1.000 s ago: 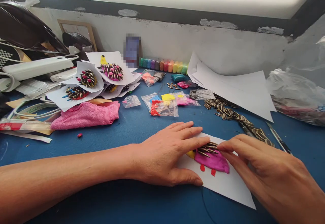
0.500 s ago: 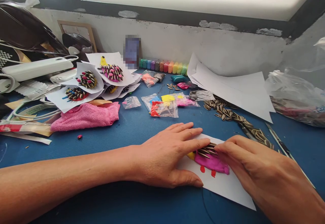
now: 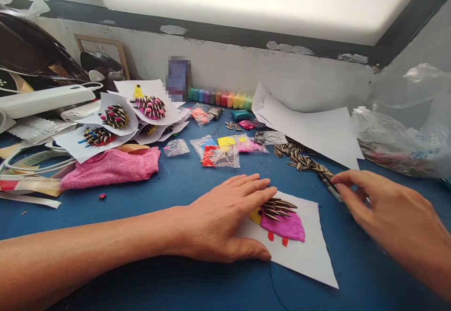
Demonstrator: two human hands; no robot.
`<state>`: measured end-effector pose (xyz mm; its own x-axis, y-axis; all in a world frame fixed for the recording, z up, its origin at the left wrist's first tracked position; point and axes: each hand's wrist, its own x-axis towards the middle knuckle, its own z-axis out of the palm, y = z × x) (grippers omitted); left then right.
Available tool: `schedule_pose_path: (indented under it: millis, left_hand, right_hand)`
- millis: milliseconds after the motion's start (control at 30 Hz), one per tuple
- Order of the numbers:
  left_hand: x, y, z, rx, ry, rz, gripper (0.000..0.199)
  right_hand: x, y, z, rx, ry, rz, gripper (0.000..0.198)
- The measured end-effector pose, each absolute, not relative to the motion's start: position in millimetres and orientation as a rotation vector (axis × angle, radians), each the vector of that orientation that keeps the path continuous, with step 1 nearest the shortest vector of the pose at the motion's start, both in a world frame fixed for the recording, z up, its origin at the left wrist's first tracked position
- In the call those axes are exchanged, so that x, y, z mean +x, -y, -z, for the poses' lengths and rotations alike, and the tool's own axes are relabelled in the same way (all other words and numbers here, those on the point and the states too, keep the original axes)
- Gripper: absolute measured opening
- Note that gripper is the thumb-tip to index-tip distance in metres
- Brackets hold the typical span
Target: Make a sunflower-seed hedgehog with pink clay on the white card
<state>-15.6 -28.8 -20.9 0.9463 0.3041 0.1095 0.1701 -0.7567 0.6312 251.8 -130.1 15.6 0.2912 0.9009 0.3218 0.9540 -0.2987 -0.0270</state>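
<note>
My left hand (image 3: 225, 219) lies flat with its fingers stretched out, pressing on a white paper sheet (image 3: 313, 259). Beside its fingertips on the sheet is a hedgehog figure in modelling clay, with a magenta body (image 3: 287, 226), a partly covered yellow face (image 3: 256, 215) and two red feet (image 3: 271, 236). Striped sunflower seeds (image 3: 280, 207) stick out of the figure's back like spines. Off to the right, my right hand (image 3: 380, 212) has thumb and index finger drawn together at the near end of a heap of sunflower seeds (image 3: 299, 158). Whatever is between those fingertips is hidden.
Small bags of coloured clay (image 3: 221, 155) lie mid-table. Finished seed hedgehogs on paper (image 3: 150, 106) are stacked at left, behind a pink cloth (image 3: 112, 167). Blank sheets (image 3: 310, 125) and a plastic bag (image 3: 387, 137) are at back right. A clay row (image 3: 221, 98) lines the wall.
My right hand has left the hedgehog figure and moved right to the seed heap. My left hand stays flat on the paper. The whole view has shifted slightly.
</note>
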Motion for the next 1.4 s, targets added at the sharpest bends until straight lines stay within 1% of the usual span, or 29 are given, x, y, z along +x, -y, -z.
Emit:
schedule_pose_path:
  millis: [233, 433, 633, 900, 1167, 1300, 1400]
  left_hand:
    - [-15, 30, 20, 2.455, -0.364, -0.270, 0.096]
    - [-14, 29, 21, 2.464, -0.360, -0.289, 0.096]
    - [-15, 30, 22, 2.467, -0.350, -0.296, 0.095]
    - [-15, 28, 27, 2.482, -0.330, -0.324, 0.091]
    - [-16, 29, 26, 2.493, -0.341, -0.310, 0.092]
    - [-16, 29, 27, 2.501, -0.338, -0.314, 0.091]
    - [-15, 28, 27, 2.501, -0.346, -0.313, 0.092]
  right_hand:
    - [253, 122, -15, -2.332, 1.706, 0.363, 0.020]
    - [254, 113, 0, -2.162, 1.833, 0.417, 0.025]
    - [258, 95, 14, -2.043, 2.003, 0.505, 0.034]
    - [258, 98, 13, -1.928, 2.121, 0.488, 0.030]
    - [258, 90, 18, -1.863, 2.158, 0.493, 0.038]
    - [256, 97, 11, -1.791, 2.200, 0.434, 0.036]
    - [262, 105, 5, -1.813, 2.149, 0.458, 0.034]
